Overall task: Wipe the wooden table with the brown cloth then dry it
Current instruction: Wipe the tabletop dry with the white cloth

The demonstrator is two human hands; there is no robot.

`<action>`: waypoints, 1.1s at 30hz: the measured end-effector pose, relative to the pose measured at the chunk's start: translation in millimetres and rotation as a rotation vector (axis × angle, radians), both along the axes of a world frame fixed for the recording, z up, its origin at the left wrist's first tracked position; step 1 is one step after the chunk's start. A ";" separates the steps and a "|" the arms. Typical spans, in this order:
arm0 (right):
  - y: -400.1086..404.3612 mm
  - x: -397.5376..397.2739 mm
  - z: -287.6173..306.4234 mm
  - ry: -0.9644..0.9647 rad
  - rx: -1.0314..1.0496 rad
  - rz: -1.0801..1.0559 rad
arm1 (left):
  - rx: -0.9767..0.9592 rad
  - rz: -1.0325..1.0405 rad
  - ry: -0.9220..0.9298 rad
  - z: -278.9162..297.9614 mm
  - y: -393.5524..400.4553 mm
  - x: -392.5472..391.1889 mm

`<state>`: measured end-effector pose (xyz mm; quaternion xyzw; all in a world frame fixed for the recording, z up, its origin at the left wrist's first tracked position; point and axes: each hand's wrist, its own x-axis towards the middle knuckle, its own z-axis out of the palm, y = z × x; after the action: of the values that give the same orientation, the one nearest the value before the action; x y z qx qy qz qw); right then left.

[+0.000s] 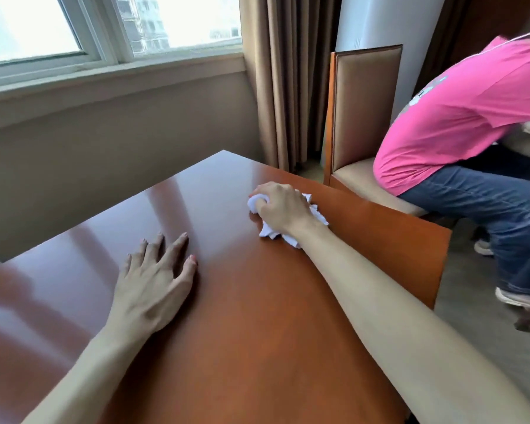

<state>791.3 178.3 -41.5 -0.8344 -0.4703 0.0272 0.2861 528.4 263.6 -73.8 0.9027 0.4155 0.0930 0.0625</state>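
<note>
My right hand [280, 206] grips a crumpled white tissue [288, 221], fingers curled round the wad, pressing it onto the wooden table [257, 301] near its far right edge. The tissue is thin, wrinkled paper, bunched into an irregular lump, with ragged ends showing on both sides of my fist. My left hand [156, 280] lies flat on the tabletop, fingers straight and spread, holding nothing, well apart from the right. The table is smooth reddish-brown wood with a glossy varnish; pale window light reflects in streaks across the left half. Edges are straight, the far corner sharp. The brown cloth does not show in this view.

Beyond the table stands a chair [366, 117] with a wooden frame and tan padded back and seat. A person in a pink shirt [459, 117] and blue jeans sits on it, bent forward. The shirt carries a pale print, too blurred to read. Tan pleated curtains [288, 81] hang beside a white-framed window [104, 41].
</note>
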 end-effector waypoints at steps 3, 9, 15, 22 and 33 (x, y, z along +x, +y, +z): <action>33.2 19.8 0.0 0.004 -0.015 0.003 | -0.023 0.021 -0.007 -1.3 -5.9 1.0; -24.1 -32.0 10.8 0.053 -0.076 0.256 | -0.073 0.046 0.017 13.3 -8.3 2.4; -72.1 -95.2 5.4 -0.050 -0.024 0.533 | -0.069 0.034 -0.002 10.2 -3.3 2.7; -23.5 -73.1 -7.2 -0.048 -0.002 0.483 | -0.054 0.030 0.012 17.9 -8.3 -1.0; 232.4 5.8 -1.7 -0.024 -0.047 0.311 | -0.019 0.206 -0.031 -0.7 77.0 20.7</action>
<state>797.1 410.7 -43.1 -0.7584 -0.5963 0.0721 0.2532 549.0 340.6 -74.5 0.8531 0.5058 0.1089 0.0673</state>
